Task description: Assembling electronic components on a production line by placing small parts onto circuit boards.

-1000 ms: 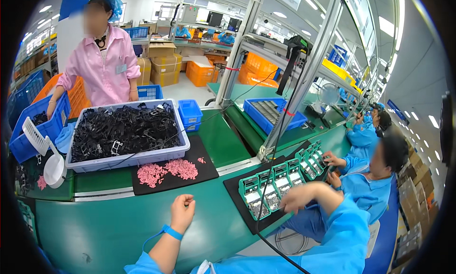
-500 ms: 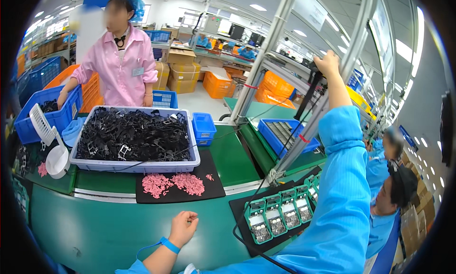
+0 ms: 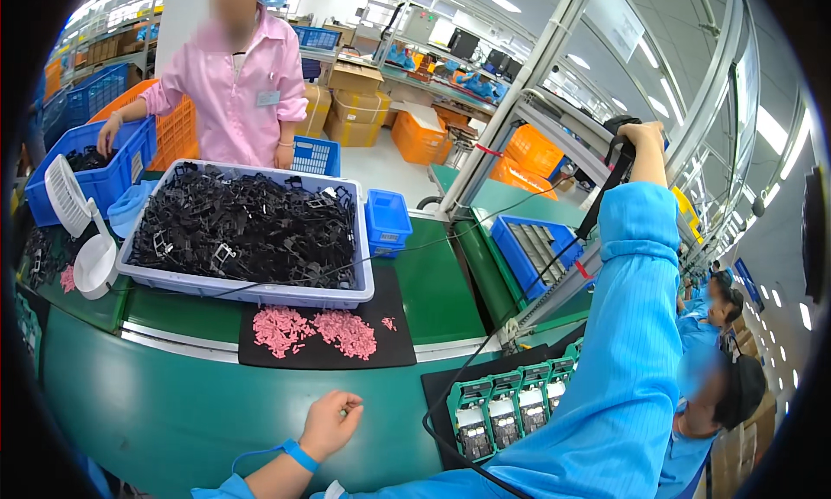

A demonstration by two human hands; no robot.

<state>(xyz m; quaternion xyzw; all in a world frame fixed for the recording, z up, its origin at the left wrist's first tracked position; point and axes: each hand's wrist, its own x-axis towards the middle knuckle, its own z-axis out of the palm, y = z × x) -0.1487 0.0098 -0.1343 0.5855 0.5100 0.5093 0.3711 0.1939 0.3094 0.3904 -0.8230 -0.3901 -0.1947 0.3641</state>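
My right hand is raised at the far right, beside the metal frame. Its fingers are closed around a black strap-like thing that hangs down; its upper end is partly hidden. Low in the middle, my left hand is held over the green work surface, fingers curled together. Whether anything small is in them I cannot make out. Beyond it, piles of small pink parts lie on a black mat. To its right, green trays with metallic parts stand in a row, partly behind my right sleeve.
A large pale bin of black plastic parts stands ahead, beside small blue bins and a white fan. A co-worker in pink reaches into a blue crate. A black cable crosses the bench.
My view has shifted, with the bench lower left in it. My right hand stays raised, with the black strap-like thing now showing more below it. The co-worker's hand has lifted slightly in the crate.
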